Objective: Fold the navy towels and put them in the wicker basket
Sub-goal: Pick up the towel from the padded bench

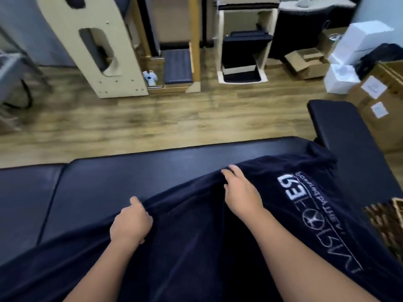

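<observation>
A Pilates or fitness studio — padded navy benches (pixel 152 162), wooden exercise frames (pixel 102 46), plank floor (pixel 174 114), stacked cartons (pixel 370 94).

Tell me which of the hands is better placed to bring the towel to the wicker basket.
Probably the right hand: it grips the navy towel nearer the wicker basket.

Surface: a long padded bench (pixel 152 168) with dark navy upholstery, running left to right across the view.
Seam: a seam divides the left cushion section from the wider middle one.
Second pad: a separate dark pad (pixel 340 127) angles away at the right end.
On the bench: one navy towel (pixel 196 247) spread over the near right part, its far edge lifted off the padding, white lettering along its right side.
Under the bench: wood-look floor (pixel 152 118).
</observation>
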Demonstrator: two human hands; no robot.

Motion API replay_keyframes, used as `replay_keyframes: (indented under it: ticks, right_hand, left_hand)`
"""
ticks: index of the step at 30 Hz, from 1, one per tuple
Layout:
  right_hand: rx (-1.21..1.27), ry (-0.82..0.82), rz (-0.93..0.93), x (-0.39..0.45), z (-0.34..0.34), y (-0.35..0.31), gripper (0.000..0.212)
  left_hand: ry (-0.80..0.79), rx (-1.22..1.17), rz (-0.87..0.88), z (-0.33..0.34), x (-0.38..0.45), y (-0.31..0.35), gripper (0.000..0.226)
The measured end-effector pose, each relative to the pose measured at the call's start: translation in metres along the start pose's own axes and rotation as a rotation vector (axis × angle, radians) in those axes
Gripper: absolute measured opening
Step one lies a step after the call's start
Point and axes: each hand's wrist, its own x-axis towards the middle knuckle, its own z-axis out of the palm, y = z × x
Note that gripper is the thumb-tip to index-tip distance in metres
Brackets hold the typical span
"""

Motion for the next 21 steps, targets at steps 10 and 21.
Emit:
replay_keyframes:
  ticks: [10, 21]
  right_hand:
    - [-0.322, -0.200, 0.162, 0.072, -0.027, -0.033, 0.023]
    - [-0.234, -0.056, -0.037, 0.057, 0.018, -0.046, 0.061]
  left_hand:
    - [0.241, -0.117, 0.101, -0.044, 0.087, -0.015, 0.006]
    - [-0.120, 0.280, 0.393, -0.044, 0.105, 0.033, 0.085]
